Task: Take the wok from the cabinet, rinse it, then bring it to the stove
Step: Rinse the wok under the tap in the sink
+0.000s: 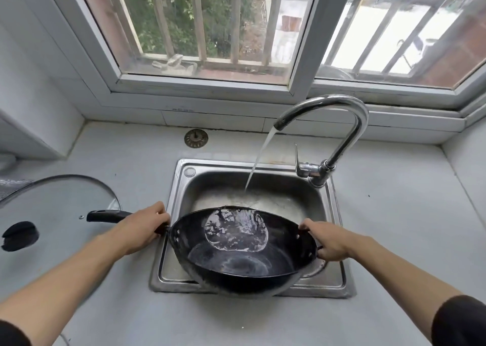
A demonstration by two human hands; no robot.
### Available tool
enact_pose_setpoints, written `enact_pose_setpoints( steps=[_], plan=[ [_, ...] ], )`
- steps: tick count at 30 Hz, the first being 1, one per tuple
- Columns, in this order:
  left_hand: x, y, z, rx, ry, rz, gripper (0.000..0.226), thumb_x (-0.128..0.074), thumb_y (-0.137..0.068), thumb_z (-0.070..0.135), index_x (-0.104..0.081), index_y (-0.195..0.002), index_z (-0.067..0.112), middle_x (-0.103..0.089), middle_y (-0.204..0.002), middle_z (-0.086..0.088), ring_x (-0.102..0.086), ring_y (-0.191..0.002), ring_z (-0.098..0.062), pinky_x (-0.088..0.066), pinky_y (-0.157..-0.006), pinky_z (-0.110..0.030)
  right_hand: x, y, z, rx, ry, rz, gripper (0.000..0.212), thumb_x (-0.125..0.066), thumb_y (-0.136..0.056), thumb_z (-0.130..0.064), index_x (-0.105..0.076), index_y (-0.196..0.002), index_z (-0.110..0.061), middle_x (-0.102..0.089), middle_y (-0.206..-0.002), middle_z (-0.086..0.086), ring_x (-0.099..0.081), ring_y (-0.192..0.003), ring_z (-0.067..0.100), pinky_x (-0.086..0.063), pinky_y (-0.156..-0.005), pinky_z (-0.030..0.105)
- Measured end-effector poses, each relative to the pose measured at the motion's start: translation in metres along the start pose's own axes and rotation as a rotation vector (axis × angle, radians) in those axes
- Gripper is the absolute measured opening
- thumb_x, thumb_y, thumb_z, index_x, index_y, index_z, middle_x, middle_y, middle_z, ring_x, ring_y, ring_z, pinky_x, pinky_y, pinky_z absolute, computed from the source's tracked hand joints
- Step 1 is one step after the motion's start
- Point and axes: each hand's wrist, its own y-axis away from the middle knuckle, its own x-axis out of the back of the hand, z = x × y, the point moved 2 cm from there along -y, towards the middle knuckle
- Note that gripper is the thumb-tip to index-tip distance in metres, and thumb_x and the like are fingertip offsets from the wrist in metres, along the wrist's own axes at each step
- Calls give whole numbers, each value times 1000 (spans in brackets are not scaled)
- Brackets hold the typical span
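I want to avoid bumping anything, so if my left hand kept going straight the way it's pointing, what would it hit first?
Your left hand grips the wok handle and points right and slightly away, so it would probably meet the wok's rim first; behind that lies the sink wall. Depth is hard to judge here.

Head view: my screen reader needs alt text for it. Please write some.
Two hands, left hand and right hand, hold a black wok over a steel sink while the tap runs. A glass lid lies on the counter.
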Motion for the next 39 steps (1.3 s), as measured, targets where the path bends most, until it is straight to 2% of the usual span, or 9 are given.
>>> enact_pose_setpoints(
  steps=[8, 16, 20, 23, 25, 32, 34, 36, 39],
  plan=[
    [-6, 2, -1, -54, -4, 72, 22, -54, -80, 10, -60, -97, 23, -48, -97, 5, -49, -90, -18, -45, -76, -35, -3, -1, 9, 109, -31, 173, 42, -63, -74, -12, -49, -113, -23, -50, -114, -5, -48, -107, 12, -39, -91, 20],
    [3, 11, 7, -89, -148, 230, 38, -83, -55, 4, -65, -86, 15, -61, -84, -2, -58, -74, -28, -49, -59, -36, -18, 24, 10, 47, -41, 518, 31, -71, -77, -22, -58, -104, -18, -54, -104, -3, -52, -99, 18, -49, -80, 31],
    [-8, 16, 9, -115, -197, 336, 32, -79, -56, 0, -63, -82, 11, -60, -82, -7, -57, -71, -31, -49, -55, -38, -26, 34, 13, 23, -90, 572, 39, -77, -78, -23, -60, -111, -13, -59, -106, 1, -55, -100, 21, -48, -82, 30],
    [-13, 15, 9, -167, -266, 410, 10, -57, -71, 8, -60, -80, 10, -59, -78, -10, -56, -68, -32, -48, -53, -39, -30, 38, 11, 13, -100, 605, 46, -77, -80, -25, -58, -119, -9, -62, -110, 6, -58, -101, 23, -49, -85, 32],
    [-16, 14, 7, -191, -300, 443, 11, -49, -75, 9, -59, -79, 10, -58, -75, -10, -55, -66, -31, -48, -53, -38, -31, 39, 10, 13, -81, 608, 49, -76, -80, -25, -58, -121, -6, -63, -108, 9, -59, -99, 26, -52, -84, 36],
    [-12, 8, -2, -212, -274, 530, 5, -51, -81, 13, -55, -84, 12, -57, -74, -8, -54, -66, -31, -48, -54, -39, -18, 37, 14, 23, -99, 648, 41, -74, -81, -26, -58, -114, -9, -64, -97, 5, -61, -87, 27, -50, -73, 33],
    [-2, 5, -4, -219, -227, 520, 13, -64, -80, 15, -56, -89, 12, -59, -75, -8, -56, -66, -31, -50, -55, -39, -7, 36, 20, -6, -176, 638, 39, -74, -81, -27, -58, -113, -12, -65, -98, 2, -61, -89, 23, -46, -76, 28],
    [7, 3, -7, -238, -182, 458, 36, -82, -67, 9, -56, -92, 12, -61, -76, -6, -57, -66, -30, -51, -55, -38, 4, 37, 25, -20, -258, 631, 36, -75, -80, -26, -57, -110, -17, -67, -97, -1, -62, -89, 19, -47, -79, 30],
    [20, 3, -8, -255, -179, 434, 45, -85, -65, 11, -53, -95, 17, -60, -79, -1, -56, -67, -25, -51, -57, -37, 19, 38, 28, -18, -321, 643, 30, -76, -80, -23, -52, -99, -24, -68, -92, -10, -65, -86, 13, -52, -79, 33]
  ],
)
